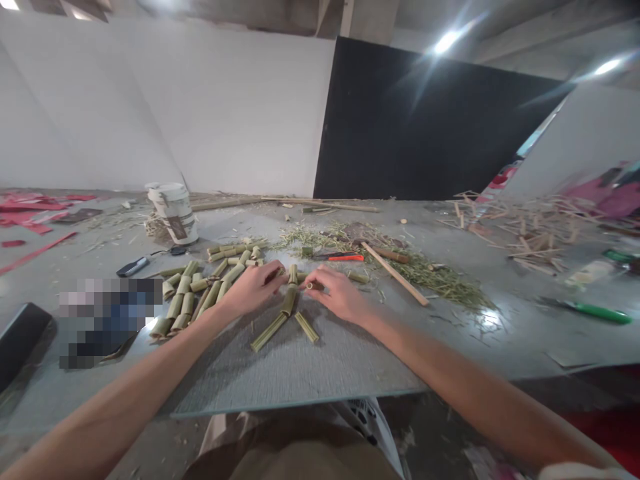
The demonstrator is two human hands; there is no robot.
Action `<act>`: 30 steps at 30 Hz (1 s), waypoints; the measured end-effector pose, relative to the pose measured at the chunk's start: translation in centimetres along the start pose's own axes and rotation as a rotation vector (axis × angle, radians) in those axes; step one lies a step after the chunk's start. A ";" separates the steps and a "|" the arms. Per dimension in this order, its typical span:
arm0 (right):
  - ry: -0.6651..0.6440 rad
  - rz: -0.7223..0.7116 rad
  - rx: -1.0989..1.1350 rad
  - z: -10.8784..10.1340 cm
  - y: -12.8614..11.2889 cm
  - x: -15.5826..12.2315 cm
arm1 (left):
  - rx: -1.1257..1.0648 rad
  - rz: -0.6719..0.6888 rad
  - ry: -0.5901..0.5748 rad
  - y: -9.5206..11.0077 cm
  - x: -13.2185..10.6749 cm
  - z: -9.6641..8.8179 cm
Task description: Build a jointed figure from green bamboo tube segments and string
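A small stick figure made of green bamboo pieces lies on the table between my hands, its two split legs spread toward me. Curled at the figure's left side, my left hand has its fingers closed on a bamboo piece there, mostly hidden by the fingers. On the other side my right hand grips a short hollow bamboo tube, whose open end faces me. Rows of joined bamboo segments lie left of my left hand.
A hammer with a wooden handle and an orange-handled tool lie by green shavings. A white bucket stands back left. A green-handled tool and thin wooden frames are at right; a black object is left.
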State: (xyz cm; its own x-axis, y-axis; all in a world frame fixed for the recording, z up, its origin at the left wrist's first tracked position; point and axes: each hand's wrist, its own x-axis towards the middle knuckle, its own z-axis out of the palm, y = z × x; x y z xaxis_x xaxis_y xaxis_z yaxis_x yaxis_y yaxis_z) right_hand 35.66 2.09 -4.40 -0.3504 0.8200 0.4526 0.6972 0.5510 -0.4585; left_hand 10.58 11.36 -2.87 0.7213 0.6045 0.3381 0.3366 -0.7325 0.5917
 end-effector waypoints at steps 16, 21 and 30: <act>0.116 0.003 -0.008 0.6 -0.7 -0.4 | 0.105 0.299 -0.065 0.9 -0.1 0.7; 0.065 -0.006 -0.052 0.9 -0.7 -0.7 | 0.127 0.335 -0.133 1.0 -0.1 0.8; 0.048 0.083 -0.041 0.9 -0.9 -0.6 | 0.274 0.162 -0.074 1.0 0.1 1.0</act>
State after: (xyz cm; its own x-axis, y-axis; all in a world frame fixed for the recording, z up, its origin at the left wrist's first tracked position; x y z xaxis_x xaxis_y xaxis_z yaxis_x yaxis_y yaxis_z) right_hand 34.64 1.28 -4.96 -0.2606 0.8536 0.4511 0.7482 0.4738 -0.4645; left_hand 11.58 10.43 -2.97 0.8173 0.4561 0.3521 0.3567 -0.8804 0.3125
